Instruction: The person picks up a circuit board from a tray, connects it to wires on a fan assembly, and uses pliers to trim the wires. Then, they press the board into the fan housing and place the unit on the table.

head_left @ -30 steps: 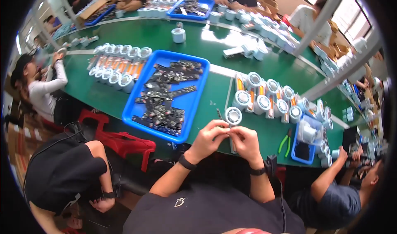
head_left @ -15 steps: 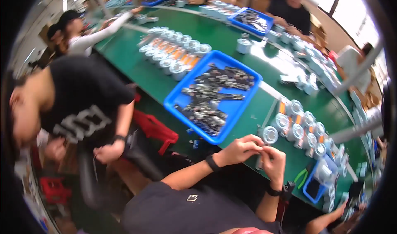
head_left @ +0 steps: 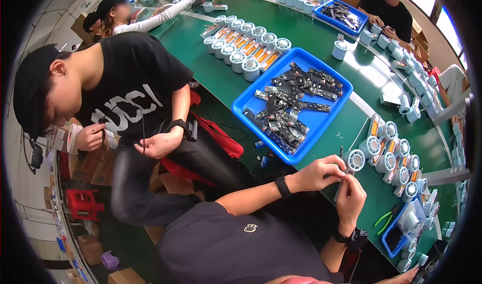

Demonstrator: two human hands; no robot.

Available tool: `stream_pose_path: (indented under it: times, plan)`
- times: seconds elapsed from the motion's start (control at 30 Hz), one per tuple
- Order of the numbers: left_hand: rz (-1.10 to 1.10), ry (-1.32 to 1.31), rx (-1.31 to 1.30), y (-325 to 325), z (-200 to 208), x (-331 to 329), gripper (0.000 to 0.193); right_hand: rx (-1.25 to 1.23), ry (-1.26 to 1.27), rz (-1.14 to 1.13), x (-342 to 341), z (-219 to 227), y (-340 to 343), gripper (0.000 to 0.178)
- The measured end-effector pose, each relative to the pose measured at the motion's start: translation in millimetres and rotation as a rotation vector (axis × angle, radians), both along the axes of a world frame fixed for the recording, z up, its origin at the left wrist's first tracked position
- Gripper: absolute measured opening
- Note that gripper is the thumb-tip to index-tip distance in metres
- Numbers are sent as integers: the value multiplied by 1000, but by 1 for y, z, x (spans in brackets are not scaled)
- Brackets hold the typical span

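Note:
My left hand (head_left: 321, 174) and my right hand (head_left: 351, 199) meet at the table's edge, fingers pinched together. Whatever sits between the fingertips is too small to name. Just beyond them stands a pale blue round unit with a white fan-like grille (head_left: 356, 160), close to my fingertips; whether they touch it I cannot tell. To the left of that lies a blue tray (head_left: 288, 156) heaped with dark circuit-board strips (head_left: 292, 101). Right of my hands, rows of similar pale blue units (head_left: 386, 161) stand with orange parts between them.
A second group of pale blue units (head_left: 237, 61) stands beyond the tray on the green table (head_left: 306, 33). Green-handled pliers (head_left: 383, 222) and a small blue bin (head_left: 394, 241) are at the right. A co-worker in black (head_left: 135, 83) sits close on my left, near a red stool (head_left: 221, 138).
The view has shifted, so the table things appear farther right, and the picture is sharper. My hands stay pinched together near the same unit. The co-worker's hands at left show more clearly.

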State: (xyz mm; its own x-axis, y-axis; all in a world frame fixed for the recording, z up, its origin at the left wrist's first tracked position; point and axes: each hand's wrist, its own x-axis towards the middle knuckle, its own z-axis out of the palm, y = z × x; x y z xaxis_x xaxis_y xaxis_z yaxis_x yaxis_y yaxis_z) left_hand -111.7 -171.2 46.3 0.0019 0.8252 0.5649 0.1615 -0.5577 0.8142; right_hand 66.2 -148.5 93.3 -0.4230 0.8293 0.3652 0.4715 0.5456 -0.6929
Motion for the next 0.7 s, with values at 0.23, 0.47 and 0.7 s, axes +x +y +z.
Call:
stream_pose_path:
  times: [0.23, 0.47, 0.7]
  plan:
    - [-22, -8, -17, 5, -7, 1, 16, 37, 63, 30, 2, -7, 7, 9]
    - [-5, -25, -41, 27, -6, 14, 17, -77, 72, 52, 16, -5, 29, 13]
    - [43, 20, -56, 98, -38, 32, 23, -114, 125, 64, 39, -37, 100, 24]
